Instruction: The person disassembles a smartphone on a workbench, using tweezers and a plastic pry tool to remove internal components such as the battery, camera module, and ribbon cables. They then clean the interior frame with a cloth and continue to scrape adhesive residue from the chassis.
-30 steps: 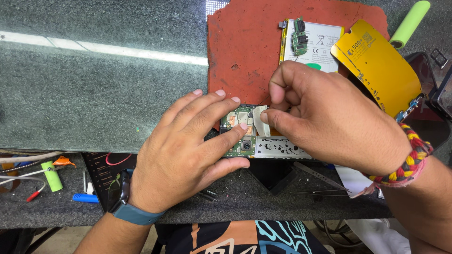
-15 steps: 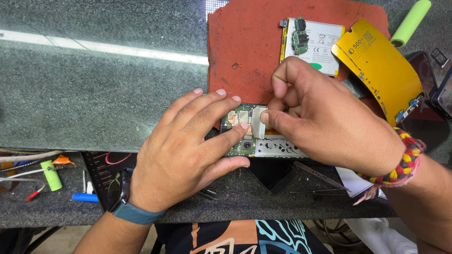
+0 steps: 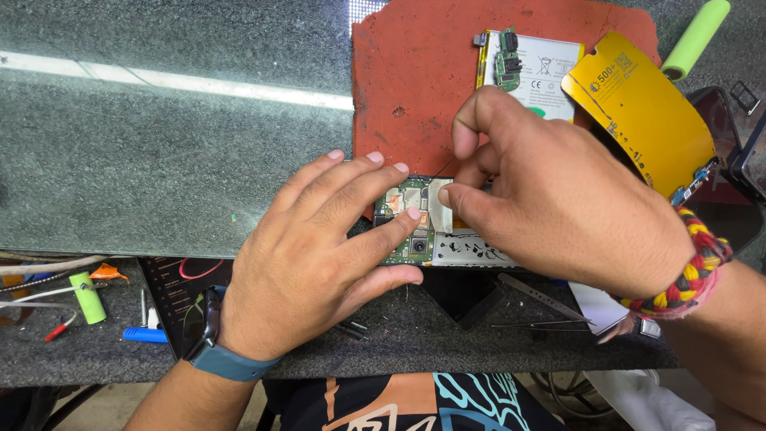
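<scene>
1. Left hand (image 3: 319, 255): laid flat, fingers spread, pressing on the opened phone body (image 3: 435, 231) at the near edge of the red mat (image 3: 415, 80).
2. Right hand (image 3: 558, 199): thumb and forefinger pinched together over the phone's circuit board (image 3: 407, 199); what they grip is too small to tell.
3. White battery (image 3: 542, 72): far on the mat.
4. Yellow back cover (image 3: 638, 120): right of the battery.
5. Tweezers (image 3: 535, 295): near, on the grey bench.
</scene>
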Demonstrator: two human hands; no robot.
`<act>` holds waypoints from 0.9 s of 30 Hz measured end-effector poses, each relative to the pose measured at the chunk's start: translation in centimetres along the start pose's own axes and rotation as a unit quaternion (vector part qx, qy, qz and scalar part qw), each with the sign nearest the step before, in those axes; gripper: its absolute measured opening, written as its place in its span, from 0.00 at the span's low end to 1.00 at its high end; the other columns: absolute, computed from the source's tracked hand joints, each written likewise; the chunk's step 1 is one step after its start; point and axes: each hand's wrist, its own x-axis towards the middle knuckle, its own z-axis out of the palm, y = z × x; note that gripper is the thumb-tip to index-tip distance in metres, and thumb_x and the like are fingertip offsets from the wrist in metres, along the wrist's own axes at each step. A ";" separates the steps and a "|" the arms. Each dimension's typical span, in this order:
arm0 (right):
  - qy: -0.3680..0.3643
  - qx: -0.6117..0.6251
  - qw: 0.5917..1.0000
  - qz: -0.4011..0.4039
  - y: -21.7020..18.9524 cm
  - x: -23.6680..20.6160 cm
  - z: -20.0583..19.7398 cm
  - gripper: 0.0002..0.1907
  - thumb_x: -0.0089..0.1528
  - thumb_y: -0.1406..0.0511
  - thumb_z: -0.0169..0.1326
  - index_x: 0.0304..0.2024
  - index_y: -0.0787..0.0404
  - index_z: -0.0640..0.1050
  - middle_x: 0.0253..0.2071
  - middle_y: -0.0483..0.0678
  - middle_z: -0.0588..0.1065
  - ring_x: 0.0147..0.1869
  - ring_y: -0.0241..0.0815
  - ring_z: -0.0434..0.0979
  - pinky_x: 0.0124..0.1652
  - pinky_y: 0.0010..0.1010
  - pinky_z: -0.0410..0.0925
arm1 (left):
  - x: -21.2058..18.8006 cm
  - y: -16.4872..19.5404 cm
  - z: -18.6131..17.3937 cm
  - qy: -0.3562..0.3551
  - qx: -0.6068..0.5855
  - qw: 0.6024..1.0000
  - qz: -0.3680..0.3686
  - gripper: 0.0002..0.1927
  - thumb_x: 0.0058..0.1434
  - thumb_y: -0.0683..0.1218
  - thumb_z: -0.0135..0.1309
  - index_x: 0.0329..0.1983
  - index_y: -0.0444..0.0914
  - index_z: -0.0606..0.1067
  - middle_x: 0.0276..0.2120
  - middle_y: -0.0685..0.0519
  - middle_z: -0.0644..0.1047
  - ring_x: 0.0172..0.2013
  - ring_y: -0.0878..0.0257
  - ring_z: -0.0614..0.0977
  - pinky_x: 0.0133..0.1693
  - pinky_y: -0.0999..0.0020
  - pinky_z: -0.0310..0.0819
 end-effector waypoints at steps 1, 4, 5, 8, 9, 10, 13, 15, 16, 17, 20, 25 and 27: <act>0.001 0.002 1.000 0.004 0.0 0.0 0.0 0.17 0.55 0.67 0.60 0.42 0.63 0.69 0.25 0.50 0.81 0.30 0.44 0.86 0.30 0.34 0.74 | 0.0 0.0 0.0 -0.001 0.000 1.000 0.000 0.25 0.57 0.60 0.63 0.52 0.42 0.80 0.60 0.49 0.74 0.63 0.50 0.74 0.67 0.49 0.63; 0.009 0.012 1.000 -0.008 0.2 0.0 -0.1 0.18 0.56 0.66 0.61 0.45 0.63 0.69 0.27 0.48 0.81 0.32 0.42 0.86 0.32 0.32 0.74 | 0.1 0.0 0.0 -0.001 -0.001 1.000 0.002 0.25 0.57 0.60 0.63 0.52 0.42 0.80 0.60 0.49 0.74 0.63 0.50 0.73 0.67 0.49 0.63; 0.009 0.006 1.000 -0.005 0.2 0.0 -0.1 0.18 0.56 0.66 0.61 0.44 0.63 0.69 0.27 0.48 0.81 0.31 0.42 0.86 0.31 0.33 0.74 | 0.0 0.0 0.0 -0.001 -0.001 1.000 0.001 0.25 0.57 0.60 0.63 0.52 0.43 0.80 0.60 0.49 0.74 0.63 0.50 0.73 0.67 0.49 0.62; 0.002 0.007 1.000 0.014 0.5 0.0 0.0 0.17 0.56 0.66 0.61 0.43 0.63 0.69 0.26 0.48 0.80 0.30 0.41 0.84 0.29 0.32 0.73 | 0.0 0.0 0.1 -0.003 0.001 1.000 -0.002 0.25 0.57 0.60 0.63 0.52 0.43 0.80 0.60 0.49 0.74 0.63 0.51 0.73 0.67 0.49 0.62; -0.006 0.019 0.999 0.026 0.6 0.0 0.0 0.16 0.57 0.66 0.61 0.43 0.62 0.69 0.26 0.48 0.80 0.30 0.40 0.83 0.29 0.31 0.73 | 0.0 0.1 0.1 -0.003 0.002 1.000 -0.003 0.25 0.57 0.60 0.63 0.52 0.43 0.80 0.60 0.50 0.74 0.63 0.51 0.73 0.67 0.49 0.63; -0.014 0.030 0.999 0.038 0.8 0.1 0.0 0.16 0.58 0.65 0.61 0.43 0.62 0.69 0.27 0.47 0.79 0.30 0.39 0.82 0.29 0.31 0.73 | 0.0 0.0 0.0 -0.004 0.003 1.000 -0.003 0.25 0.57 0.60 0.63 0.52 0.43 0.80 0.60 0.50 0.74 0.63 0.51 0.74 0.67 0.49 0.63; -0.033 0.053 0.997 0.045 1.3 0.3 0.0 0.15 0.58 0.65 0.61 0.42 0.60 0.69 0.26 0.45 0.78 0.27 0.33 0.82 0.27 0.29 0.71 | 0.0 0.0 0.0 -0.003 0.003 1.000 0.003 0.25 0.57 0.60 0.64 0.53 0.43 0.80 0.60 0.49 0.74 0.63 0.50 0.73 0.66 0.49 0.63; -0.055 0.095 0.993 0.052 1.8 0.6 0.0 0.14 0.59 0.66 0.61 0.41 0.61 0.69 0.25 0.44 0.77 0.27 0.33 0.77 0.27 0.29 0.69 | 0.1 0.0 0.0 -0.002 0.003 1.000 0.001 0.25 0.57 0.60 0.64 0.52 0.43 0.80 0.60 0.49 0.74 0.63 0.50 0.74 0.67 0.49 0.63; -0.067 0.116 0.989 0.056 2.0 0.7 0.0 0.14 0.59 0.67 0.61 0.41 0.61 0.69 0.24 0.44 0.76 0.27 0.32 0.74 0.26 0.29 0.68 | 0.0 0.0 0.0 -0.001 0.002 1.000 0.001 0.24 0.57 0.60 0.64 0.52 0.43 0.80 0.60 0.49 0.74 0.63 0.50 0.74 0.67 0.48 0.63; -0.066 0.147 0.987 0.027 2.1 1.0 0.0 0.13 0.60 0.67 0.60 0.41 0.61 0.68 0.26 0.43 0.75 0.30 0.31 0.74 0.28 0.27 0.69 | 0.0 0.0 0.0 -0.002 0.003 1.000 0.000 0.25 0.57 0.60 0.64 0.52 0.43 0.80 0.60 0.49 0.74 0.63 0.50 0.74 0.67 0.49 0.63; -0.058 0.176 0.982 -0.033 2.5 1.2 -0.1 0.13 0.62 0.68 0.58 0.41 0.62 0.67 0.30 0.41 0.71 0.34 0.28 0.73 0.31 0.25 0.70 | 0.0 0.0 0.0 -0.002 0.003 1.000 0.000 0.24 0.56 0.59 0.64 0.52 0.43 0.80 0.60 0.49 0.74 0.63 0.50 0.74 0.67 0.49 0.63; -0.035 0.016 0.999 0.033 2.2 0.6 -0.3 0.13 0.59 0.65 0.61 0.39 0.60 0.70 0.25 0.43 0.73 0.27 0.32 0.73 0.28 0.27 0.69 | 0.0 0.0 -0.1 -0.001 0.001 1.000 0.000 0.24 0.56 0.59 0.65 0.52 0.43 0.80 0.60 0.49 0.74 0.63 0.50 0.74 0.67 0.49 0.63; -0.044 0.028 0.999 0.010 2.0 0.6 -0.7 0.11 0.60 0.65 0.60 0.39 0.60 0.72 0.25 0.43 0.74 0.28 0.32 0.73 0.29 0.27 0.70 | 0.1 0.0 -0.2 -0.001 -0.003 1.000 -0.001 0.25 0.56 0.59 0.65 0.52 0.43 0.80 0.60 0.49 0.74 0.63 0.50 0.74 0.67 0.48 0.64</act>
